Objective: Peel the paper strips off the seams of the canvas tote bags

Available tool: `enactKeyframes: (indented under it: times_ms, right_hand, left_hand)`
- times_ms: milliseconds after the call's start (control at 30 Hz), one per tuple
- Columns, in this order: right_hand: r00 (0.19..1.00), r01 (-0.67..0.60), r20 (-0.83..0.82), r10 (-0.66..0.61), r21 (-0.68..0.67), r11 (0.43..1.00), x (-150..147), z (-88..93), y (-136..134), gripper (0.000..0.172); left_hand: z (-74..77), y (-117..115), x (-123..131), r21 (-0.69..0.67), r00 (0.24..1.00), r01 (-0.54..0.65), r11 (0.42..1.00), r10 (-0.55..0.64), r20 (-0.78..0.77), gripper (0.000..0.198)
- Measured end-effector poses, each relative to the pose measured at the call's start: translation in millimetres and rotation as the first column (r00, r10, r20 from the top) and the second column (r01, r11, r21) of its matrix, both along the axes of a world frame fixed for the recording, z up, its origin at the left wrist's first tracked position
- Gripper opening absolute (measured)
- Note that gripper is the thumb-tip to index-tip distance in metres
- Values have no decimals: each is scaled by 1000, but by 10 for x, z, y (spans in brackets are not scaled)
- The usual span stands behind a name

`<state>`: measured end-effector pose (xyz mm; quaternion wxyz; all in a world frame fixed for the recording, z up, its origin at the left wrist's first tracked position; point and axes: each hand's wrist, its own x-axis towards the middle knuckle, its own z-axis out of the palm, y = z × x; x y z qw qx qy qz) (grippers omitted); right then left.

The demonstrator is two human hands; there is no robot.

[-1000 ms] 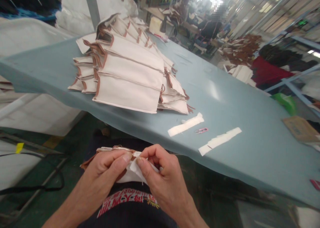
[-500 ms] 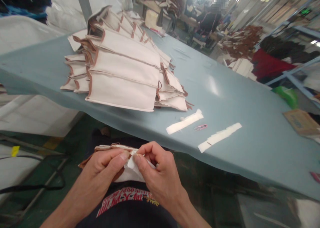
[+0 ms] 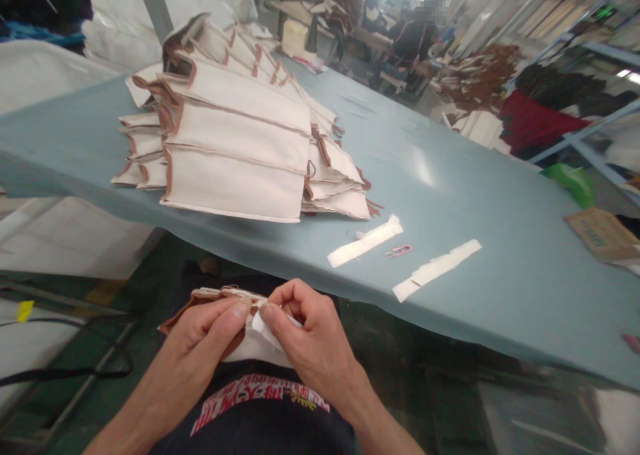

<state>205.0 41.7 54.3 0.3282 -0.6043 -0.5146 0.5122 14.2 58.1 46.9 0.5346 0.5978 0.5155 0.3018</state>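
Close to my body, my left hand [image 3: 213,325] is closed on the edge of a cream fabric piece [image 3: 250,350] with brown trim, which looks like those piled on the table. My right hand [image 3: 305,332] pinches a small white strip [image 3: 267,330] against that edge, thumb and forefinger together. The fingertips of both hands nearly meet there. Much of the fabric piece is hidden behind my hands. On the table ahead, a pile of cream fabric pieces [image 3: 235,152] with brown edging lies stacked.
Near the front edge of the blue-green table [image 3: 450,195] lie a white strip stack [image 3: 363,245], pink thread snips [image 3: 399,251] and another white strip stack [image 3: 440,268]. A cardboard box [image 3: 600,232] and a green bag [image 3: 571,183] are at the right. A person [image 3: 413,38] sits in the background.
The view has shifted slightly, so the table and pile appear a little further left. My hands keep their hold, while the right fingers and white strip have moved slightly.
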Motion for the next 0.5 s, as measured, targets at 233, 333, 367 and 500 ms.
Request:
enactKeyframes:
  times_ms: [233,333,367,500]
  right_hand:
    - [1000,-3,3,3,18,1000,-22,5,-8,25]
    - [1000,-2,3,2,7,1000,-39,3,-24,26]
    - [1000,-1,4,1,7,1000,-44,-1,-30,27]
    - [1000,-4,-15,4,13,1000,-72,-26,-55,26]
  left_hand:
    - [-191,-99,-106,6,999,18,1000,-19,30,39]
    - [-201,-102,-114,55,1000,13,998,-14,8,35]
    - [-186,-101,-104,68,1000,11,998,-11,9,35]
    - [-83,-136,-28,64,999,-35,997,34,27,31]
